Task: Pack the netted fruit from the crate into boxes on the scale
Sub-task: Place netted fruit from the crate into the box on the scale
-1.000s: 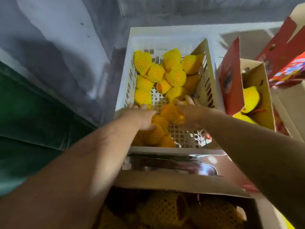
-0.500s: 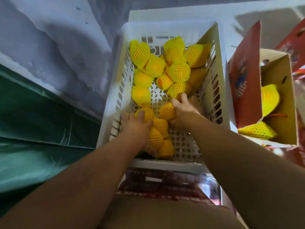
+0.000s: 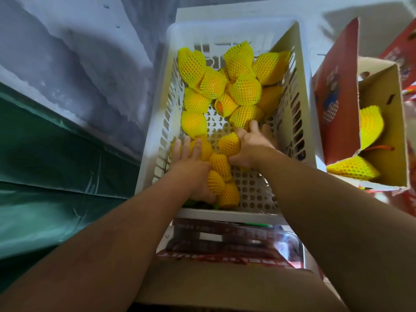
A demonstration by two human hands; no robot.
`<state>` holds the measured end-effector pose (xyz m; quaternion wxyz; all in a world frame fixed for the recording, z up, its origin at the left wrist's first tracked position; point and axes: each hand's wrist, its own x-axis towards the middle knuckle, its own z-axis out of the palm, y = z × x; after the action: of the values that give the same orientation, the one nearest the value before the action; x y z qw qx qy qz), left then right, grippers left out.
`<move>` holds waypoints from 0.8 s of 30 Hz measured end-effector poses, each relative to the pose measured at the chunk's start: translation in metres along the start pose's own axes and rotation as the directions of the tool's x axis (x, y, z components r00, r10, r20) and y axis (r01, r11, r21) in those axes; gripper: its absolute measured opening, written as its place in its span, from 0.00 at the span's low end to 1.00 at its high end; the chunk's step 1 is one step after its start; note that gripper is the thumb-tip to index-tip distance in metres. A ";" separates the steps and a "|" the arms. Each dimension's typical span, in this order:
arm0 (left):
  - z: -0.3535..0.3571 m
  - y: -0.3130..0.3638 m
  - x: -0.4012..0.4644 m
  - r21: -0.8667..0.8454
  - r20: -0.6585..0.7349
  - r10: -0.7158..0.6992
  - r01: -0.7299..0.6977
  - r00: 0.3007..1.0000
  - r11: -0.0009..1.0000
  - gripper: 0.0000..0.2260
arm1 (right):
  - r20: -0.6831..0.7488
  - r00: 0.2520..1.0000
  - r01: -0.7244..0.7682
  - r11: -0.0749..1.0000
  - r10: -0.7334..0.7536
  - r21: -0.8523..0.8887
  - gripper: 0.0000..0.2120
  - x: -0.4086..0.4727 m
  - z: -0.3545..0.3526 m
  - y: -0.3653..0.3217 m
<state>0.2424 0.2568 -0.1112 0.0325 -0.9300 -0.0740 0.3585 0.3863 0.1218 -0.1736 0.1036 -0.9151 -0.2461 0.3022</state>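
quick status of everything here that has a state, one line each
white plastic crate: partly filled with netted fruit
left hand: in the crate, gripping netted fruit
right hand: in the crate, gripping one netted fruit
cardboard box at right: open, holding two netted fruit
near box flap: contents out of view

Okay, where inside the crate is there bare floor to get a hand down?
Bare crate floor shows at the near right, between the right hand and the right wall. A smaller patch lies mid-crate. The far end is crowded with netted fruit.
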 end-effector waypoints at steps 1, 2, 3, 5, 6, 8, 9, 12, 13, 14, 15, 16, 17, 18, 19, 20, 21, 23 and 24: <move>0.001 -0.003 0.000 -0.040 -0.038 0.008 -0.009 0.999 0.999 0.37 | -0.016 1.000 -0.001 1.000 0.001 0.008 0.43 0.000 0.000 -0.001; 0.000 -0.006 0.000 -0.090 -0.090 0.003 -0.011 0.996 0.996 0.34 | -0.027 1.000 -0.004 1.000 0.004 0.012 0.43 0.000 0.000 -0.001; -0.002 -0.009 0.000 -0.148 -0.150 -0.017 -0.006 0.989 0.989 0.31 | -0.033 0.999 -0.007 1.000 0.007 0.015 0.43 0.000 0.000 -0.001; -0.010 -0.014 -0.001 -0.271 -0.240 -0.093 0.026 0.966 0.962 0.30 | -0.042 0.999 -0.011 0.999 0.012 0.033 0.45 0.000 0.000 -0.001; -0.016 -0.016 -0.002 -0.338 -0.251 -0.131 0.040 0.959 0.940 0.34 | -0.044 0.999 -0.014 0.999 0.017 0.049 0.45 0.001 -0.001 -0.001; -0.029 -0.020 -0.008 -0.461 -0.251 -0.185 0.051 0.950 0.886 0.42 | -0.035 0.999 -0.032 0.996 0.035 0.081 0.47 0.001 -0.003 -0.002; -0.035 -0.020 -0.012 -0.496 -0.253 -0.199 0.050 0.947 0.867 0.45 | -0.029 0.998 -0.046 0.994 0.049 0.098 0.49 0.000 -0.004 -0.003; -0.050 -0.020 -0.023 -0.525 -0.265 -0.200 0.033 0.943 0.851 0.48 | -0.028 0.997 -0.073 0.984 0.079 0.161 0.49 -0.002 -0.008 -0.007; -0.053 -0.021 -0.026 -0.552 -0.270 -0.194 0.013 0.943 0.833 0.49 | -0.025 0.997 -0.074 0.981 0.079 0.180 0.49 -0.004 -0.009 -0.008; -0.056 -0.021 -0.029 -0.601 -0.274 -0.184 -0.019 0.944 0.799 0.48 | -0.018 0.997 -0.076 0.977 0.081 0.200 0.49 -0.005 -0.012 -0.010; -0.059 -0.023 -0.033 -0.664 -0.275 -0.172 -0.058 0.946 0.745 0.47 | -0.008 0.996 -0.081 0.972 0.085 0.219 0.48 -0.007 -0.017 -0.012; -0.060 -0.025 -0.039 -0.730 -0.269 -0.160 -0.093 0.950 0.677 0.44 | 0.008 0.996 -0.090 0.967 0.091 0.237 0.48 -0.009 -0.023 -0.014; -0.060 -0.028 -0.046 -0.786 -0.259 -0.146 -0.120 0.955 0.606 0.40 | 0.025 0.995 -0.100 0.963 0.097 0.251 0.48 -0.012 -0.030 -0.017; -0.060 -0.029 -0.055 -0.827 -0.252 -0.138 -0.138 0.958 0.545 0.35 | 0.033 0.995 -0.102 0.957 0.096 0.270 0.49 -0.017 -0.038 -0.018; -0.060 -0.030 -0.062 -0.857 -0.248 -0.142 -0.149 0.958 0.493 0.32 | 0.034 0.996 -0.093 0.947 0.087 0.306 0.49 -0.022 -0.046 -0.020; -0.058 -0.030 -0.069 -0.881 -0.247 -0.155 -0.154 0.957 0.448 0.31 | 0.029 0.997 -0.076 0.926 0.070 0.370 0.47 -0.029 -0.054 -0.021; -0.058 -0.029 -0.077 -0.897 -0.247 -0.172 -0.158 0.953 0.412 0.32 | 0.024 0.999 -0.053 0.889 0.048 0.454 0.44 -0.036 -0.062 -0.022; -0.059 -0.023 -0.094 -0.944 -0.243 -0.195 -0.186 0.950 0.271 0.36 | 0.011 1.000 0.002 0.806 -0.011 0.591 0.37 -0.055 -0.077 -0.025; -0.058 -0.021 -0.102 -0.967 -0.235 -0.202 -0.209 0.951 0.144 0.33 | -0.006 0.999 0.029 0.782 -0.032 0.623 0.36 -0.066 -0.085 -0.029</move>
<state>0.2042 0.2602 0.0022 -0.5737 -0.7656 -0.2822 0.0709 0.3805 0.1093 -0.0627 0.4041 -0.8247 -0.1476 0.3672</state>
